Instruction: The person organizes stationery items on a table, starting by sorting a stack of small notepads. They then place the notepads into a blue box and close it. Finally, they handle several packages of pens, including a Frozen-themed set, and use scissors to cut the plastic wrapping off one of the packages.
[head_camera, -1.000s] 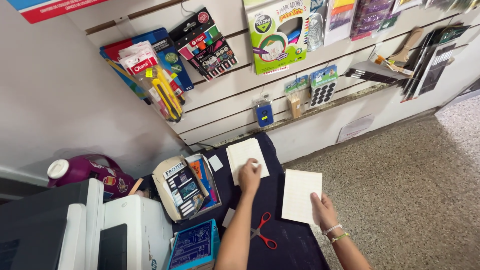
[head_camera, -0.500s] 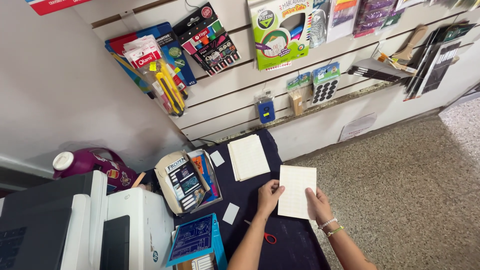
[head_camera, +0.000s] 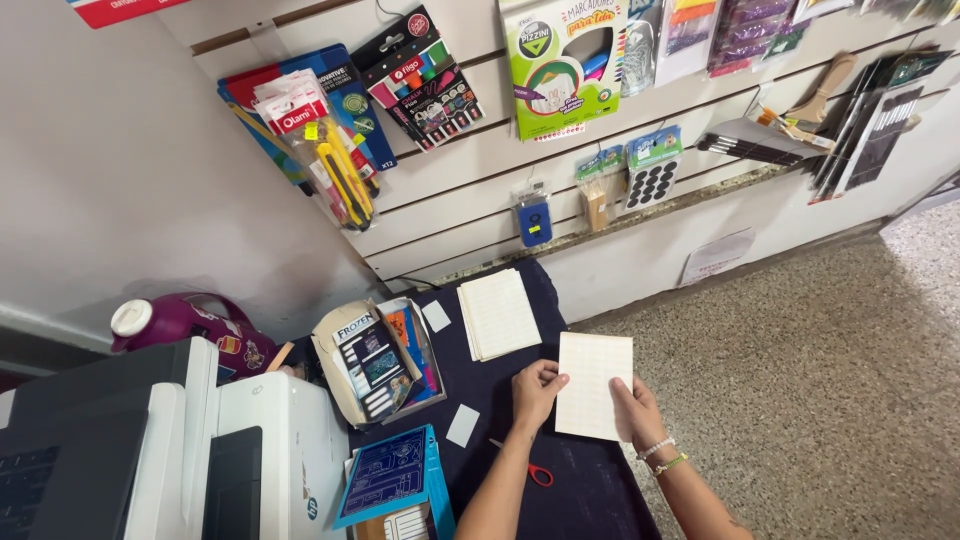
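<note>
Slatted wall panels (head_camera: 470, 180) hung with packets of markers, cutters and brushes rose behind a narrow desk (head_camera: 585, 495) covered in dark cloth, with speckled floor (head_camera: 830, 400) to the right.

Over the desk's right edge both hands held a white gridded sheet (head_camera: 594, 385). It stood nearly upright in the view, its long axis running from the person towards the wall, its top edge tipped slightly right and its gridded face turned up to the camera.

Half a second before, the sheet and both hands were placed almost the same; only the view had shifted a little. A second before, the left hand lay out on the stack (head_camera: 497, 313) of like sheets further up the desk, and the right hand alone held the sheet.

The left hand (head_camera: 536, 392) was curled narrow, pinching the sheet's left edge between thumb and fingers. The right hand (head_camera: 634, 413) gripped the lower right corner, thumb on top.

Red scissors (head_camera: 535, 472) lay on the cloth under the left forearm. A small white slip (head_camera: 462, 425) lay to the left, near an open box (head_camera: 372, 362) of cards, with a white printer (head_camera: 270, 460) beyond.
</note>
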